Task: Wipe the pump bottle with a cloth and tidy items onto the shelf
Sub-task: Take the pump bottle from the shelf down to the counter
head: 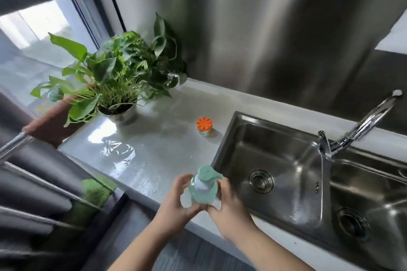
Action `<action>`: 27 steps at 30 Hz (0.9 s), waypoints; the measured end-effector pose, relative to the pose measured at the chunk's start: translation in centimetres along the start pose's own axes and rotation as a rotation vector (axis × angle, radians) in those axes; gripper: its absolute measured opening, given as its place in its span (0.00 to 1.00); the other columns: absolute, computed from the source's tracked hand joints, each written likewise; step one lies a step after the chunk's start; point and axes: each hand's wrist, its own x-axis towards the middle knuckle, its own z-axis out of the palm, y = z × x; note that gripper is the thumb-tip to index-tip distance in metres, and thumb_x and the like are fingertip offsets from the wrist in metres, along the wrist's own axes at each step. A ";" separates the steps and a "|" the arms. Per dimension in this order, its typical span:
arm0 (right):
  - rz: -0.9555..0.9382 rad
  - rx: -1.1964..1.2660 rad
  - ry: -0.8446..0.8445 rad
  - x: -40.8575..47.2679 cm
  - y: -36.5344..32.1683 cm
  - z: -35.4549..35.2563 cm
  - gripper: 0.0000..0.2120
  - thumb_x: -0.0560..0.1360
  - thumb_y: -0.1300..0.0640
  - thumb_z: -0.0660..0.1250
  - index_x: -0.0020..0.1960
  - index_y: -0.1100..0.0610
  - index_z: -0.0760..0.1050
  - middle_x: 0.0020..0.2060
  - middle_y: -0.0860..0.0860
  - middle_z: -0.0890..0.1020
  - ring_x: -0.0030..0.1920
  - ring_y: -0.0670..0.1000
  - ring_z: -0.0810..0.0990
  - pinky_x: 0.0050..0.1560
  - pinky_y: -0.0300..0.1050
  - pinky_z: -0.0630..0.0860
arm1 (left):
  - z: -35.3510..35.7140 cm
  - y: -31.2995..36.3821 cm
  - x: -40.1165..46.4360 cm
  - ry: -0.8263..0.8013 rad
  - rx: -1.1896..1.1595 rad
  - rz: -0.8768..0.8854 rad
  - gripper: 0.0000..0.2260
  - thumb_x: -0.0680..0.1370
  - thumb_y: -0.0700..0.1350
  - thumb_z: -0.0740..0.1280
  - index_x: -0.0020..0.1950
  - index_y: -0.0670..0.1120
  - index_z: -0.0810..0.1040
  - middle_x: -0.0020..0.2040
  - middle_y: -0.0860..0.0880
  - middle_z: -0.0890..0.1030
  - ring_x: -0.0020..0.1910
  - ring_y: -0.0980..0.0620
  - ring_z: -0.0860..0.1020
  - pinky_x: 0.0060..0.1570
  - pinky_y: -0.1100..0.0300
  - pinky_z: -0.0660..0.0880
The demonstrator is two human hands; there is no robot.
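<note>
Both hands grip green pump bottle (203, 189) above counter (154, 145) edge, just left of sink (275, 174): left hand (176, 202) and right hand (229, 207) wrap its sides w/ white cloth (186, 201). Sink basin holds nothing. Orange-lidded jar (205, 126) & potted plant (114, 77) stand further back.

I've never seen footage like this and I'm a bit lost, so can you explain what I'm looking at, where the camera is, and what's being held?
There is no machine here. The single picture comes from a wide-angle camera worn on a person's head, looking down at their own bare arms. The left hand and right hand together hold a mint-green pump bottle near the front edge of a pale countertop. Something whitish shows beneath the bottle; whether it is a cloth is unclear. On the counter stand a leafy potted plant by the window and a small jar with an orange lid. To the right is a steel double sink with a tap.
</note>
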 end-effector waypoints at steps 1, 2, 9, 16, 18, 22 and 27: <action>-0.010 -0.004 -0.009 1.0 0.1 0.9 0.31 0.69 0.55 0.72 0.67 0.44 0.61 0.63 0.49 0.76 0.62 0.51 0.77 0.60 0.47 0.74 | -0.5 -0.8 0.6 0.020 0.009 -0.006 0.29 0.65 0.50 0.80 0.57 0.65 0.68 0.57 0.68 0.77 0.60 0.75 0.71 0.54 0.72 0.68; -0.017 -0.013 -0.014 2.0 0.2 1.6 0.31 0.69 0.56 0.72 0.66 0.43 0.61 0.64 0.49 0.76 0.63 0.51 0.76 0.62 0.48 0.74 | -0.9 -1.4 1.2 0.043 0.023 -0.009 0.29 0.65 0.49 0.80 0.57 0.65 0.67 0.57 0.67 0.76 0.59 0.76 0.71 0.53 0.72 0.68; -0.066 -0.060 -0.042 7.3 0.0 4.7 0.30 0.71 0.58 0.71 0.68 0.48 0.63 0.65 0.49 0.75 0.64 0.52 0.75 0.62 0.42 0.69 | -2.2 -4.8 4.9 0.148 0.015 -0.047 0.30 0.66 0.48 0.79 0.63 0.58 0.68 0.62 0.59 0.77 0.61 0.65 0.75 0.62 0.61 0.70; -0.052 -0.055 -0.102 10.2 -0.1 5.2 0.29 0.74 0.60 0.68 0.71 0.49 0.61 0.66 0.51 0.75 0.65 0.53 0.74 0.58 0.40 0.67 | -2.5 -6.1 7.5 0.149 0.020 -0.072 0.31 0.68 0.44 0.78 0.66 0.51 0.67 0.64 0.54 0.76 0.63 0.57 0.75 0.54 0.69 0.69; -0.054 -0.061 -0.119 10.6 0.0 5.4 0.29 0.75 0.60 0.67 0.71 0.49 0.60 0.66 0.51 0.74 0.65 0.53 0.74 0.56 0.38 0.66 | -2.4 -6.5 7.9 0.155 0.019 -0.080 0.31 0.68 0.44 0.79 0.65 0.52 0.67 0.63 0.54 0.76 0.63 0.57 0.75 0.54 0.69 0.69; -0.051 -0.066 -0.139 11.1 0.3 6.0 0.29 0.75 0.60 0.67 0.72 0.48 0.60 0.66 0.50 0.74 0.65 0.52 0.74 0.56 0.36 0.65 | -2.4 -7.2 8.2 0.165 0.020 -0.092 0.30 0.68 0.44 0.79 0.64 0.53 0.67 0.62 0.56 0.76 0.62 0.61 0.74 0.52 0.70 0.69; -0.066 -0.063 -0.141 11.5 0.5 6.6 0.30 0.76 0.61 0.65 0.74 0.48 0.58 0.69 0.51 0.72 0.67 0.53 0.72 0.62 0.40 0.66 | -2.2 -7.6 8.3 0.184 0.005 -0.118 0.32 0.68 0.42 0.79 0.65 0.53 0.65 0.61 0.59 0.74 0.60 0.64 0.74 0.50 0.72 0.70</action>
